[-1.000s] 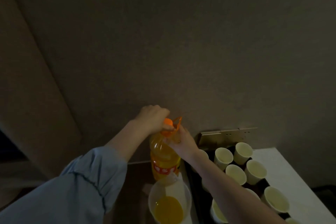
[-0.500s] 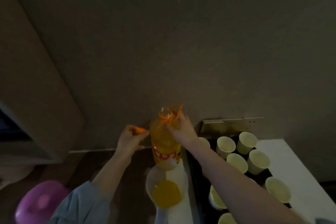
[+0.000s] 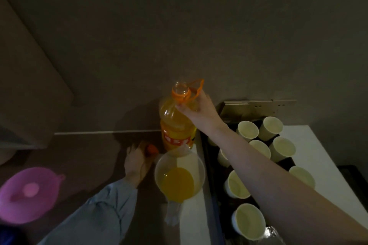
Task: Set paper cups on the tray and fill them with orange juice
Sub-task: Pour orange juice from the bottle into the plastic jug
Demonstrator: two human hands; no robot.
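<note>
An uncapped orange juice bottle (image 3: 176, 127) stands upright at the counter's back. My right hand (image 3: 196, 107) grips its neck just below the orange handle ring. My left hand (image 3: 136, 160) is low on the dark counter to the bottle's left, its fingers pinching the orange cap (image 3: 152, 149). In front of the bottle stands a clear jug (image 3: 179, 177) partly filled with juice. Several pale paper cups (image 3: 248, 129) stand on the dark tray (image 3: 211, 165) to the right, under my right forearm.
A pink round lid (image 3: 29, 193) lies at the left on the dark counter. A white surface (image 3: 326, 157) extends right of the tray. A metal plate (image 3: 258, 105) leans on the wall behind the cups. The wall is close behind the bottle.
My left hand unscrewed the cap, drew it away leftward and lowered it to the counter. The bottle's mouth is now open. My right hand stayed on the neck.
</note>
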